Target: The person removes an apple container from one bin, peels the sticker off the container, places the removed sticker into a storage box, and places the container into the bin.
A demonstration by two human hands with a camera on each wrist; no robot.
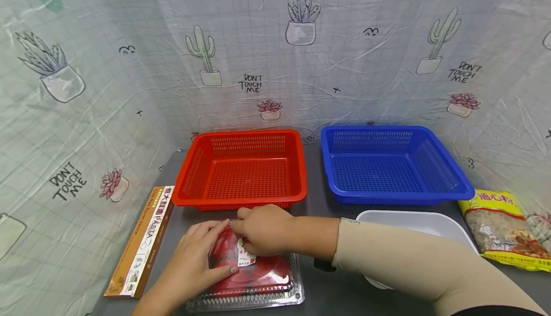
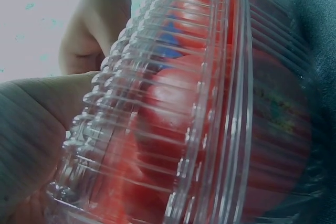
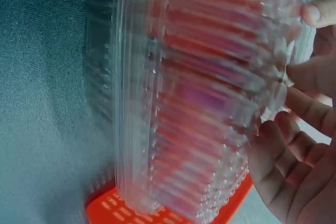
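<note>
A clear plastic clamshell box (image 1: 275, 277) with a ribbed rim lies on the grey table, a white label on its lid. Smooth round red tomato-like things (image 2: 170, 98) with blue patches between them show through its wall. My left hand (image 1: 193, 256) rests along the box's left side, fingers stretched toward the far edge and thumb over the lid. Near the far side of the lid my right hand (image 1: 269, 230) bends its fingers against the plastic and pinches it, beside the left fingertips. In the right wrist view, curled fingers (image 3: 268, 145) touch the ribbed wall.
Behind the box stands a red basket (image 1: 238, 201), with a blue basket (image 1: 400, 195) to its right. A white tub (image 1: 413, 216) sits partly under the right forearm. A pasta box (image 1: 142, 244) lies at left; a yellow-ended food bag (image 1: 503, 227) lies at right.
</note>
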